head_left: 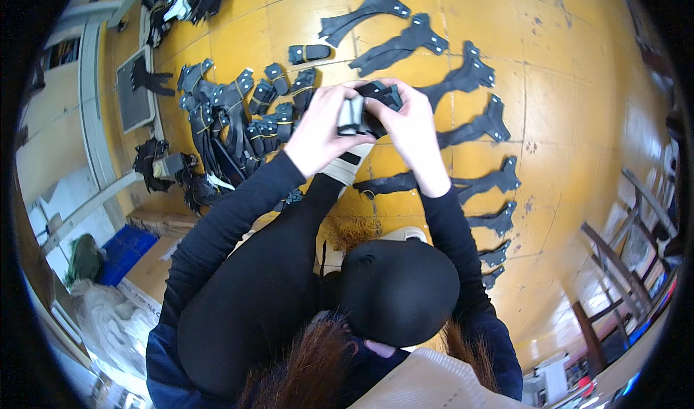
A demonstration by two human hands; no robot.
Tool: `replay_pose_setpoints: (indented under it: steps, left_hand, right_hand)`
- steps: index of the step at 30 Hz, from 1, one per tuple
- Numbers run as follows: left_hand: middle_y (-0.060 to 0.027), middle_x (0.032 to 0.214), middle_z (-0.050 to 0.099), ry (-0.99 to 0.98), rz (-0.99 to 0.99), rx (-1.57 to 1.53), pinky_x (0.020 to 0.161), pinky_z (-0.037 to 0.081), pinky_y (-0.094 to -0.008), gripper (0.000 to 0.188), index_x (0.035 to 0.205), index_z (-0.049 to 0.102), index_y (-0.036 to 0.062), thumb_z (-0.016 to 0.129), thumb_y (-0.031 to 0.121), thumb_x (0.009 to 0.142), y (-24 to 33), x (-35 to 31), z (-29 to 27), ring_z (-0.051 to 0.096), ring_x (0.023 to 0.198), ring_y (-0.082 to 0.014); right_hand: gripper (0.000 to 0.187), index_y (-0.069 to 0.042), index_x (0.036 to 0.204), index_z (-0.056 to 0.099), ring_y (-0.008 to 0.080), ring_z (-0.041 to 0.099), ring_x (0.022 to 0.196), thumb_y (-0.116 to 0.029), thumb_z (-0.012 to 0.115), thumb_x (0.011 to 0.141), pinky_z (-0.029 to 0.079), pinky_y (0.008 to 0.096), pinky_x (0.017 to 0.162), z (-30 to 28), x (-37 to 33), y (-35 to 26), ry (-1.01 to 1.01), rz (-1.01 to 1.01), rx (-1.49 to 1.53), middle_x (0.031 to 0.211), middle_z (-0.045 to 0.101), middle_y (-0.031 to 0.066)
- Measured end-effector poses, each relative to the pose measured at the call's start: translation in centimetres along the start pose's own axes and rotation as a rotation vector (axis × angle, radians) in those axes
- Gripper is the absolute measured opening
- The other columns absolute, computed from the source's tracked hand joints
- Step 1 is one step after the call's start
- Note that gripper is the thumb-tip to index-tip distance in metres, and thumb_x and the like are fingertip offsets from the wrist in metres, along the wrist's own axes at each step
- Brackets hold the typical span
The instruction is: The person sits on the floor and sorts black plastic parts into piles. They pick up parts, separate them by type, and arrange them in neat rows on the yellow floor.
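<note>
**Inspector:** While both hands are raised over the yellow floor, what does each one hold?

**Assistant:** Left hand is closed around one side of a folded black piece, fingers wrapped over its grey-white face. Right hand is closed on the other side of the same piece, fingertips curled over its top edge. The two hands touch or nearly touch across it.

**Inspector:** Where does the piece sit?

**Assistant:** Between the two hands, clear of the floor, with the person's black-clad knee below the wrists.

**Inspector:** What lies to the left of the left hand?

**Assistant:** A pile of rolled black bundles, each bound with a thin yellowish band, close beside that hand. One single bundle lies apart, just above the pile. Further left, a grey mat rests against the wall side.

**Inspector:** And beyond the right hand?

**Assistant:** A row of flat black shaped pieces laid singly on the floor. It curves from above the hands, round the right hand's outer side, and down past the right forearm. The nearest flat piece passes just behind the right hand's knuckles.

**Inspector:** Anything under the forearms?

**Assistant:** A loose tangle of thin yellowish bands on the floor, below the left forearm and near the knee. Whether they touch the leg cannot be told.
</note>
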State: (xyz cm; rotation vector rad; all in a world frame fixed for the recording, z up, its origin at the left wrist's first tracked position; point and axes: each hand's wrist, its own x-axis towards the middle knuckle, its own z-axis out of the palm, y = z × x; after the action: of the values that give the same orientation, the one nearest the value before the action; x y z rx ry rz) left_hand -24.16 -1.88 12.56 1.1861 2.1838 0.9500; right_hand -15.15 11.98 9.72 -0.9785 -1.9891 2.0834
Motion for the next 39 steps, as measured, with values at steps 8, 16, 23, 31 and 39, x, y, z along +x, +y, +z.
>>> replay_pose_setpoints:
  steps: [8,16,23,31,39]
  left_hand:
    - [-0.0206,0.115,0.046,-0.279,-0.020,-0.223,0.093,0.042,-0.0357,0.085,0.127,0.021,0.0038,0.078,0.010,0.063,1.0,0.0,5.7,0.051,0.109,-0.0279]
    - [-0.0052,0.107,0.057,-0.568,-0.539,-1.262,0.091,0.047,-0.0342,0.067,0.131,0.042,0.0038,0.057,-0.011,0.067,0.9,-2.1,5.2,0.056,0.105,-0.0205]
    - [0.0003,0.079,0.047,-0.594,-0.363,-1.695,0.110,0.024,-0.0487,0.058,0.115,0.048,0.0032,0.075,0.022,0.068,-2.9,-4.5,2.6,0.054,0.085,-0.0218]
    - [-0.0065,0.076,0.057,-0.821,-0.685,-1.126,0.111,0.021,-0.0421,0.048,0.096,0.053,0.0019,0.074,0.022,0.058,-6.2,-11.5,-0.5,0.057,0.091,-0.0246]
    - [-0.0090,0.086,0.060,-0.635,-0.539,-1.117,0.097,0.037,-0.0404,0.048,0.104,0.055,0.0015,0.072,0.019,0.064,-5.5,-8.9,-0.3,0.054,0.104,-0.0282]
  right_hand:
    - [0.038,0.006,0.111,0.058,0.0130,0.056,0.088,-0.028,0.047,0.097,0.043,0.0250,0.079,-1.3,-6.9,1.9,0.239,0.031,0.231,0.095,0.062,0.0094]
    - [0.029,0.000,0.109,0.063,0.0128,0.056,0.079,-0.014,0.064,0.084,0.044,0.0257,0.070,-3.2,-11.7,1.9,0.147,-0.178,0.107,0.095,0.061,0.0066]
    - [0.023,-0.001,0.104,0.062,0.0107,0.055,0.074,-0.006,0.063,0.082,0.045,0.0252,0.065,-0.9,-14.3,7.4,0.247,-0.107,0.025,0.087,0.060,0.0041]
    - [0.015,-0.007,0.089,0.061,0.0256,0.053,0.089,-0.015,0.066,0.078,0.043,0.0367,0.075,4.3,-17.4,19.3,0.143,-0.156,-0.770,0.089,0.055,0.0076]
    - [0.007,-0.001,0.084,0.053,0.0230,0.058,0.080,-0.002,0.060,0.080,0.047,0.0362,0.073,4.5,-16.6,17.9,0.239,-0.155,-0.201,0.088,0.059,0.0103]
